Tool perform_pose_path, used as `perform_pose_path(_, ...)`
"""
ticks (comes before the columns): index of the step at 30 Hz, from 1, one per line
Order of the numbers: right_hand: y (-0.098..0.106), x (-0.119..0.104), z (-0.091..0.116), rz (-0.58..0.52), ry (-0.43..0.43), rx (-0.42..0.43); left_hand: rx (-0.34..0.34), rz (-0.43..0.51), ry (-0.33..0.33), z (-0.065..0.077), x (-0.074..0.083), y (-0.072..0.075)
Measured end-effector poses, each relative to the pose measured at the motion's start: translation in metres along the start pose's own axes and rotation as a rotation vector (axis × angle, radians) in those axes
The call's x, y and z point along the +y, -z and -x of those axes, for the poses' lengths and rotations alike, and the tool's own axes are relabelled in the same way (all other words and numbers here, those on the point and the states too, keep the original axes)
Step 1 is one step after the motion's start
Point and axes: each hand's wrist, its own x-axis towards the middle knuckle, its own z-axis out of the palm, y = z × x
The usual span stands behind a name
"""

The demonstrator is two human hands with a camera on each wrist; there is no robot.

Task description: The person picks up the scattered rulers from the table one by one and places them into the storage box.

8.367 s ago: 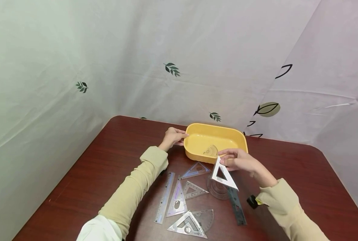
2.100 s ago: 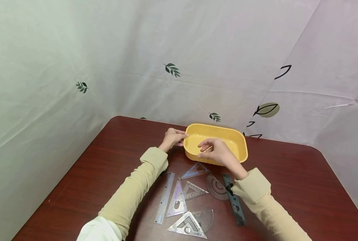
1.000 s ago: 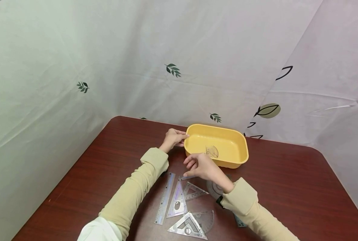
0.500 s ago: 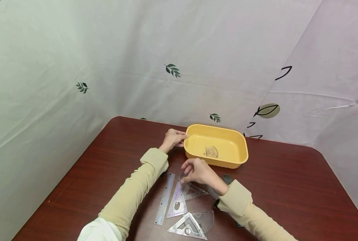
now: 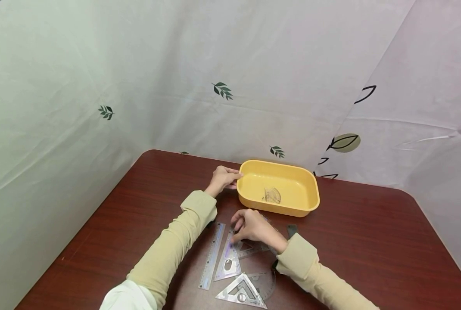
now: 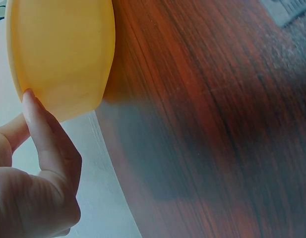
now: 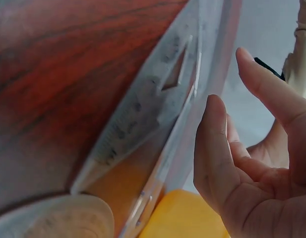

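Observation:
My left hand [image 5: 222,178] pinches the left rim of a yellow plastic basin [image 5: 281,208]; the left wrist view shows the thumb and fingers on the basin's edge [image 6: 68,94]. A clear protractor-like piece [image 5: 272,195] lies inside it. My right hand [image 5: 255,226] hovers over the tools in front of the basin. Its thumb and fingers stand apart and hold nothing in the right wrist view, near a clear set square [image 7: 138,114]. Below its fingertips lies a purple-marked set square [image 5: 227,262]. The hand partly covers another clear set square [image 5: 253,249].
A clear ruler [image 5: 211,260] lies left of the set squares. Nearer the front, a silvery set square [image 5: 230,292] overlaps a clear protractor [image 5: 267,282]. A dark green ruler [image 5: 292,230] is mostly hidden by the right sleeve. A patterned cloth [image 5: 176,107] hangs behind the table.
Earlier my right hand held a silvery set square by the basin, then was over the basin without it. Since then it has moved down and left over the tools. My left hand stays put.

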Motion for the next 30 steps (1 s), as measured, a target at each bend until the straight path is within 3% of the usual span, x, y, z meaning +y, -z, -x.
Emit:
perform_pose_path(16,-0.0083,0.0033,-0.0024,0.083,0.01,0.007,0.009,-0.004,0.03,-0.0005,0.0007,0.0004)
perform_pose_path(30,-0.0085,0.0018,-0.004,0.057,-0.025,-0.019,0.01,-0.001,0.034,-0.0008,0.0016,0.0005)
